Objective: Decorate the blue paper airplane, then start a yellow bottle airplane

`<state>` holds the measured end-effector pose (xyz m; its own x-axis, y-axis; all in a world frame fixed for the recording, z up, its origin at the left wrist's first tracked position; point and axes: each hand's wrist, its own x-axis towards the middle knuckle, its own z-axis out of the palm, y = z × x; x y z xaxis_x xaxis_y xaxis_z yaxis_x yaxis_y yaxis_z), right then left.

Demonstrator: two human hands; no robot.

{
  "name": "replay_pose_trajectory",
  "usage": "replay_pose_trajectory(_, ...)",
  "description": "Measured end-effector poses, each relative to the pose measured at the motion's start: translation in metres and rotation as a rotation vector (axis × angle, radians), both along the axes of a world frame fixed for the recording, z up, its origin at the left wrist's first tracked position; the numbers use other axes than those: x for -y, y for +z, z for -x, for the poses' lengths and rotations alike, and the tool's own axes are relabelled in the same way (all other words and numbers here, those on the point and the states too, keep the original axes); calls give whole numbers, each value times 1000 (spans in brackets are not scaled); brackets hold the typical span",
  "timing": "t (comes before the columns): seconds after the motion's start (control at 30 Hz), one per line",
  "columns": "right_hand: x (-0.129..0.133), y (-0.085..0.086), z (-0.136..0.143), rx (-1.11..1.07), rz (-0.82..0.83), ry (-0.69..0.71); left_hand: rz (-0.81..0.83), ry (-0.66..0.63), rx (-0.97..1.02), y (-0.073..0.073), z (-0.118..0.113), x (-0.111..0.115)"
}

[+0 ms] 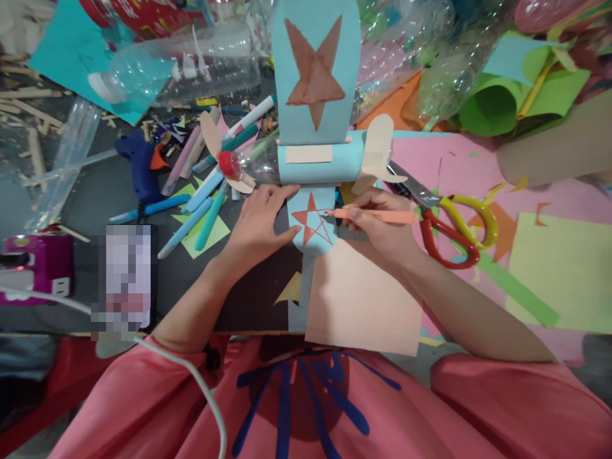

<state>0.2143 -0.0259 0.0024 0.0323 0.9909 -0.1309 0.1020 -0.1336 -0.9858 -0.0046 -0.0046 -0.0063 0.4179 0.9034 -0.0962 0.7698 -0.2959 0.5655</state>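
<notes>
Filling in the small star [306, 217] on the blue paper wing [327, 199], on the near side of the plastic bottle [262, 162], looks to be the step in hand; its outlined right part seems to need careful strokes. There the right hand [388, 234] pinches the orange felt-tip pen [394, 217], tip leftward, long axis roughly parallel to the bottle's; the left hand [258, 220] lies spread, thumb at the wing

- Bottle airplane [344, 164] between felt-tip markers [210, 220], left, and scissors [427, 203], right.
- Left hand [261, 220] at the near wing's [310, 223] left edge, right hand [380, 220] just right of it.
- Glue gun [139, 167] left of the markers, plastic bottle [191, 64] behind them.
- Socket block [60, 258] far left.
</notes>
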Motion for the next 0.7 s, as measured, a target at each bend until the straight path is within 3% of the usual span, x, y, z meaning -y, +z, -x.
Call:
replay_pose_trajectory(0.13,-4,0,-3,29,21,5,-6,7,8,-1,0,0)
replay_pose_trajectory(0.37,4,5,0,84,98,198,1,-2,2,0,0,0)
replay_pose_trajectory(0.7,6,8,2,77,161,233,-18,1,1,-1,0,0)
